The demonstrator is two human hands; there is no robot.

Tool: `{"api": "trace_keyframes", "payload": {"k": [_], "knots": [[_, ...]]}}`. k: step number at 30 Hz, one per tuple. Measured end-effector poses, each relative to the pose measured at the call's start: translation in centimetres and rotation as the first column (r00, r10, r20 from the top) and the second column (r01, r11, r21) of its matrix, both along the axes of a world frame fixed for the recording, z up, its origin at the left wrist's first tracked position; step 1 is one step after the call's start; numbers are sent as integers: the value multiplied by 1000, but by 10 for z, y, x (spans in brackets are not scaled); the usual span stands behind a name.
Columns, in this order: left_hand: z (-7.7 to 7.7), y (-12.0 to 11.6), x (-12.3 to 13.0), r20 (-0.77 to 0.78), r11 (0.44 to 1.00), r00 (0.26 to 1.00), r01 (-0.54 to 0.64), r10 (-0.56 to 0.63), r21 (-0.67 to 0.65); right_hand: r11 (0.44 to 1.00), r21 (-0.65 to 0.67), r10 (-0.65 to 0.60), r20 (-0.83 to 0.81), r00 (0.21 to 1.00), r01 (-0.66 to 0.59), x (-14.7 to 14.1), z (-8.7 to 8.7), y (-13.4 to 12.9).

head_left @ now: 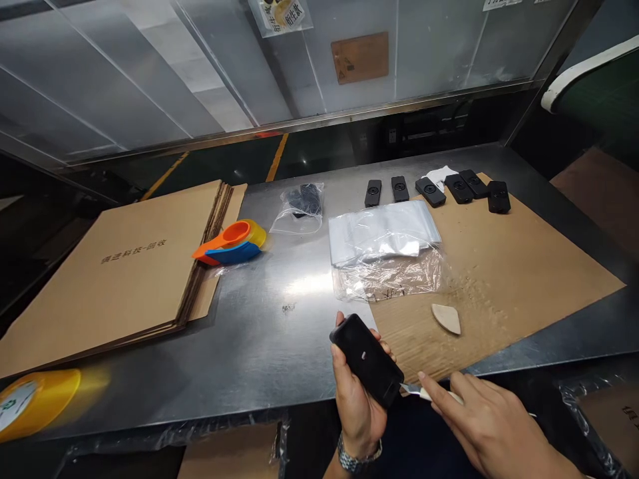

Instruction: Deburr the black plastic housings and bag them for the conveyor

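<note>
My left hand (357,412), with a metal watch at the wrist, is wrapped round a black rectangular device (367,359) near the table's front edge. A small pale mark shows on the device's face. My right hand (482,412) grips a light-handled tool (426,393) with a thin metal blade. The blade's tip touches the lower right end of the device. Beyond my hands, a wedge-shaped beige piece (446,319) lies on a cardboard sheet (539,266) strewn with small crumbs.
Clear plastic bags (384,233) lie mid-table, with several black devices (430,191) behind them. Stacked cardboard (130,266) and an orange-and-blue tape dispenser (232,243) are left. A yellow tape roll (40,402) sits front left. A bagged dark item (302,203) lies further back.
</note>
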State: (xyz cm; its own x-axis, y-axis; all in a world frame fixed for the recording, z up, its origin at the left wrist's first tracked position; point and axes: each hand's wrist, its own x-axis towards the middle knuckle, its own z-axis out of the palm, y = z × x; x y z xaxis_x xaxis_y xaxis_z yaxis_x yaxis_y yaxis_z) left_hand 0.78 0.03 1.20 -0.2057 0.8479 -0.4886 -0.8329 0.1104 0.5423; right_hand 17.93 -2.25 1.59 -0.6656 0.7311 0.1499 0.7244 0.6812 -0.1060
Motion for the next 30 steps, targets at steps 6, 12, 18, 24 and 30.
{"api": "trace_keyframes", "payload": {"k": [6,12,18,24,30], "knots": [[-1,-2,1,1,1000,1000,8,-8,21,1000,17,-14,27,1000,14,1,-4,-2],[-3,-1,-1,-31,999,1000,-1,0,-33,1000,6,-30,5,1000,30,2,-6,-1],[-2,2,-5,-13,995,998,60,-61,-83,996,-86,-10,-113,994,1,6,-2,4],[1,1,-6,5,992,996,95,-94,-82,977,-213,-13,-35,999,5,3,-2,4],[0,1,-5,-19,988,994,107,-110,-108,956,-290,-35,53,998,49,2,-4,3]]}}
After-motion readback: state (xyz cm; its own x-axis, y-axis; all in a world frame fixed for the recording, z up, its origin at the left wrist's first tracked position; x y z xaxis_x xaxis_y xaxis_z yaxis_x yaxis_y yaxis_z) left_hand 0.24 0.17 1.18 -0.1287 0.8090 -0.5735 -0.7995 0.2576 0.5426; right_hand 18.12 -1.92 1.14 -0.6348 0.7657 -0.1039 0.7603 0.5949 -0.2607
